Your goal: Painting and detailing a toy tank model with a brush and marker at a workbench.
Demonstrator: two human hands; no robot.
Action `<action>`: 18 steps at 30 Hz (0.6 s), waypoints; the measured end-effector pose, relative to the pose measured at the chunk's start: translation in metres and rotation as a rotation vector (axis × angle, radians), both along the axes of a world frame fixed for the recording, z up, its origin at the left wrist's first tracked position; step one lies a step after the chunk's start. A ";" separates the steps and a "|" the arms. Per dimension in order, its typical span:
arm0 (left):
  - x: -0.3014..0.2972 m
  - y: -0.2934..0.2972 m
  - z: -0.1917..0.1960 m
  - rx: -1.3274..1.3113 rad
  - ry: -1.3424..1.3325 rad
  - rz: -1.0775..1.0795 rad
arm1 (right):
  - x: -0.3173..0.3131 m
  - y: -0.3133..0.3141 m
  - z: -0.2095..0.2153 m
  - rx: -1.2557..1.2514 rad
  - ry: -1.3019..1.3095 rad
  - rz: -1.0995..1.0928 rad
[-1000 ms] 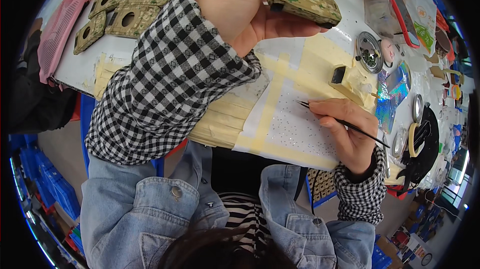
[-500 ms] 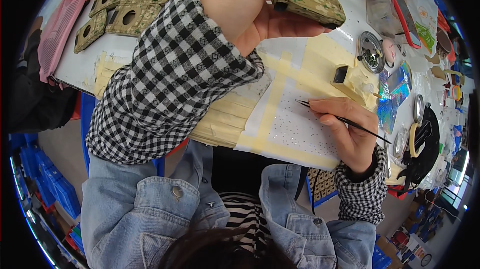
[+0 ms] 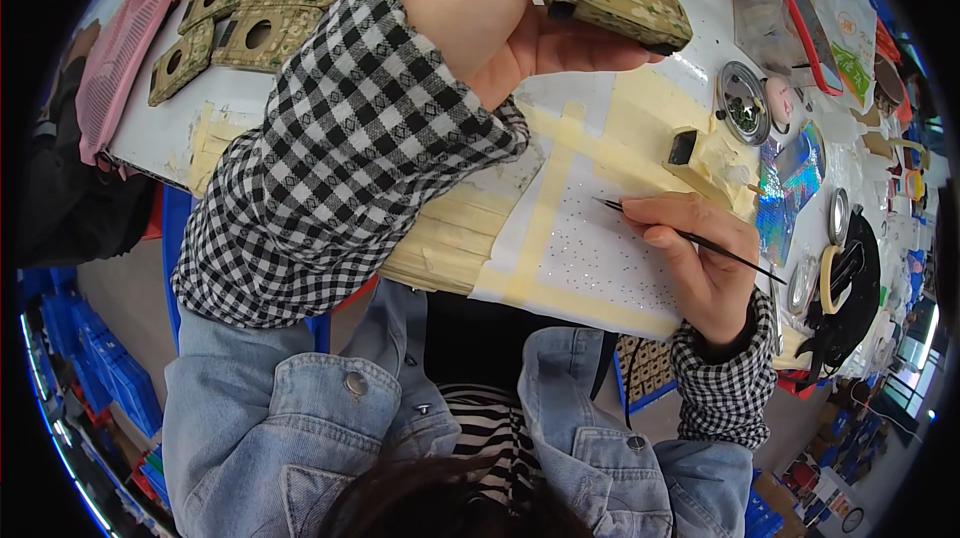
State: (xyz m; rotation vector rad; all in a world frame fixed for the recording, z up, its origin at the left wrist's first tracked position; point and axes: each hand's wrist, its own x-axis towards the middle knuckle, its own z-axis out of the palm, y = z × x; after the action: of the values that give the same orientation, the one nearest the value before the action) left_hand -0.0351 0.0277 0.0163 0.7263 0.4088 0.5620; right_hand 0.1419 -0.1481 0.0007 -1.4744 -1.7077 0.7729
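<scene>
My left hand (image 3: 490,18) is closed around a camouflage-patterned case (image 3: 620,0) with an oval opening in its top, held up over the far part of the table. In my right hand (image 3: 705,253), thumb and fingers pinch thin black tweezers (image 3: 715,250). Their pointed tips lie over a white paper sheet (image 3: 505,285) edged with cream tape, where many tiny shiny specks (image 3: 590,253) are scattered. Whether the tips hold a speck is too small to tell.
Several similar camouflage cases (image 3: 258,36) lie at the far left beside a pink mesh basket (image 3: 135,63). To the right are a round metal tin (image 3: 743,103), a taped block (image 3: 715,166), holographic film (image 3: 790,188), a tape roll (image 3: 830,278) and a red-edged phone (image 3: 805,23).
Almost nothing differs. My right hand and the tweezers have shifted very slightly to the right; my left hand and the case stay in place.
</scene>
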 end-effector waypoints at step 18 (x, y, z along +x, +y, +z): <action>0.000 0.000 0.001 0.016 0.014 0.006 | -0.001 0.000 0.000 0.003 0.008 -0.006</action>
State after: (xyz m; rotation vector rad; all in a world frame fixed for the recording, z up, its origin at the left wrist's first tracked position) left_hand -0.0356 0.0276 0.0173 0.7447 0.4198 0.5666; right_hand 0.1404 -0.1478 0.0005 -1.4719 -1.6969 0.7723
